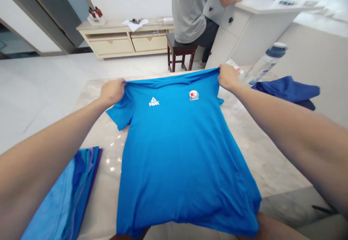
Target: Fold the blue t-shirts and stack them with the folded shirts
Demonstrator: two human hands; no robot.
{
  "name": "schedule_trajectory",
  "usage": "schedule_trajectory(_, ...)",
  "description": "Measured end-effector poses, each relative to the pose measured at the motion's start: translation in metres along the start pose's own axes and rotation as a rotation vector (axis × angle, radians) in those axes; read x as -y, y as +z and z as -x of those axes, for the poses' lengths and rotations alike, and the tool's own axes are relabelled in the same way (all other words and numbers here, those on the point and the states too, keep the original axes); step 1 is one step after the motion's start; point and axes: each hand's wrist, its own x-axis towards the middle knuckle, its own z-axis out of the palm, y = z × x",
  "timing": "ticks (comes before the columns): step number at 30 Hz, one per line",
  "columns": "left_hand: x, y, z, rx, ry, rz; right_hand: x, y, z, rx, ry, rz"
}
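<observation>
A blue short-sleeved T-shirt (174, 149) is stretched out in front of me, front side up, its collar away from me and its hem hanging over the near table edge. It bears a white PEAK logo and a round red and white badge on the chest. My left hand (112, 91) is closed on the shoulder at the left. At the other shoulder, my right hand (227, 76) pinches the cloth. Both sleeves hang loose below the hands.
Folded clothes in blues and purple (62, 196) lie on the marble-look table (108, 160) at left. A clear bottle (265, 64) and dark blue cloth (288, 89) are at right. Beyond, a person (190, 12) sits on a stool (181, 48) near a low cabinet (111, 46).
</observation>
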Motion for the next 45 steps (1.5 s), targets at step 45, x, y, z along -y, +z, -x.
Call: schedule_trajectory(45,0.003,0.115,0.403,-0.112,0.676,-0.113,-0.117,-0.035,0.478,0.051,-0.724,-0.024)
